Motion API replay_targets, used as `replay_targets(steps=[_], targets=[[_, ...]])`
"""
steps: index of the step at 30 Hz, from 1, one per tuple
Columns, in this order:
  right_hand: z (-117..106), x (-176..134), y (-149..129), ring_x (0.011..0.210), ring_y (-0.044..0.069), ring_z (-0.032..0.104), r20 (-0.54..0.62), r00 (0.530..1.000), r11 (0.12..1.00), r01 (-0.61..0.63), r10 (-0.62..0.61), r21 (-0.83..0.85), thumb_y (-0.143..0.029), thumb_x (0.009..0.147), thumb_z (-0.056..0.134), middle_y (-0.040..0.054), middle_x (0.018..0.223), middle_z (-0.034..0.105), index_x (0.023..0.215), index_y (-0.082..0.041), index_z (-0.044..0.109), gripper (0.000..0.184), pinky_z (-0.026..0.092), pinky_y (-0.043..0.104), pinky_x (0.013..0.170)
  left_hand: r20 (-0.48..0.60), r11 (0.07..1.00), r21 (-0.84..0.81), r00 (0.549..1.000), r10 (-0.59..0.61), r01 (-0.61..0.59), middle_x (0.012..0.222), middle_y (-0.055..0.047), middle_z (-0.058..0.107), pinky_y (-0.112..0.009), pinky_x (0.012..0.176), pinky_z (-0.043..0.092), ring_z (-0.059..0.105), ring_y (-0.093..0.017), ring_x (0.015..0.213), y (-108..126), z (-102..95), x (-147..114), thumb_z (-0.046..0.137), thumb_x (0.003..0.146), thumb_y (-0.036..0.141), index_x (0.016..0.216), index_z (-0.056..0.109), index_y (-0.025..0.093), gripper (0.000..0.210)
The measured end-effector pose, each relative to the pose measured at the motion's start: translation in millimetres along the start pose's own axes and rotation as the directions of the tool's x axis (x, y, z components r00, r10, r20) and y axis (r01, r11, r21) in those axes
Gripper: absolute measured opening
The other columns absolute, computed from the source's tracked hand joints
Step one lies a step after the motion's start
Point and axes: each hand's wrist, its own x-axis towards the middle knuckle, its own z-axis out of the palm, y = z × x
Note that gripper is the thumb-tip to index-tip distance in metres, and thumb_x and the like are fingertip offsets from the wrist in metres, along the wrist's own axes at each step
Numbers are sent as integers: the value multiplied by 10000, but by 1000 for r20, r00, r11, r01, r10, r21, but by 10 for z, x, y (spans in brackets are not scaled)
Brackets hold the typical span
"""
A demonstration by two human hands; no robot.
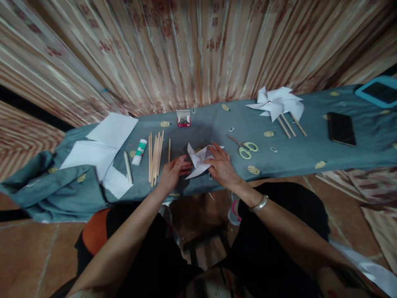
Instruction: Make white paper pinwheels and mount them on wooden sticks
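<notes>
A folded white paper pinwheel [198,160] lies on the cloth in front of me, its points fanned out. My right hand [221,166] grips its right side, thumb and fingers pressed on the folded paper. My left hand [175,170] is by the pinwheel's left edge with its fingers stretched out, holding nothing that I can see. Just beyond the left hand is a single wooden stick [169,150]; its lower end is hidden by the hand. Several more wooden sticks [155,157] lie bunched to the left.
A small open red box of metal pins [184,119] stands behind. Green-handled scissors [243,147] lie right, with finished pinwheels on sticks [276,105], a phone [341,128] and a blue-framed tablet [380,91] beyond. Left are a glue stick [139,152], a white pen-like tool [127,167] and paper sheets [89,154].
</notes>
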Motion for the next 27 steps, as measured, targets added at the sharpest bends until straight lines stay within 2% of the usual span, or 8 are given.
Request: replay_targets(steps=[3,7,10,13,17,23,27], targets=[[1,3,-2,1437,329,301,-4,1000,1000,-9,9,10,-67,806,532,143,1442,509,925,-187,760,284,336,574,1072,27,990,-109,996,-86,89,905,-117,757,-335,804,545,730,-224,842,-3,85,-41,689,826,452,1163,612,121,479],[7,-6,10,1437,322,304,-5,1000,999,-27,27,35,-69,816,518,129,1448,508,929,-199,762,299,332,585,1075,67,970,-203,990,-120,132,860,-124,763,-354,867,532,738,-231,839,24,179,-68,658,865,425,1187,612,96,463],[15,-8,23,1438,321,300,-26,999,998,-21,23,67,-83,822,511,108,1444,512,932,-220,764,307,334,608,1067,79,957,-237,985,-151,165,845,-124,765,-377,864,544,739,-244,852,49,237,-84,582,918,414,1258,576,81,476],[14,-3,25,1430,314,318,-62,998,996,-3,9,87,-69,810,520,92,1421,532,923,-237,764,318,343,603,1063,86,950,-251,982,-168,185,921,-147,765,-379,843,561,734,-246,885,57,271,-89,508,956,413,1293,550,67,484],[0,2,3,1424,321,332,-52,999,996,-6,10,85,-62,809,519,109,1407,542,937,-221,761,317,358,597,1056,124,942,-283,981,-148,178,1019,-160,752,-350,806,573,727,-243,903,39,294,-79,502,951,461,1227,609,79,483],[4,-10,-16,1423,322,336,-55,998,995,-4,9,96,-68,797,520,106,1412,543,908,-219,764,308,360,595,1058,212,924,-328,968,-131,197,1039,-114,750,-339,816,565,714,-225,932,24,317,-67,475,963,458,1152,663,137,418],[26,-14,0,1415,321,350,-70,998,997,13,-8,78,-62,790,512,120,1391,560,933,-204,766,324,375,571,1052,214,901,-381,967,-136,210,935,-78,758,-328,808,556,711,-209,875,-1,314,-50,561,927,422,1069,688,149,333]])
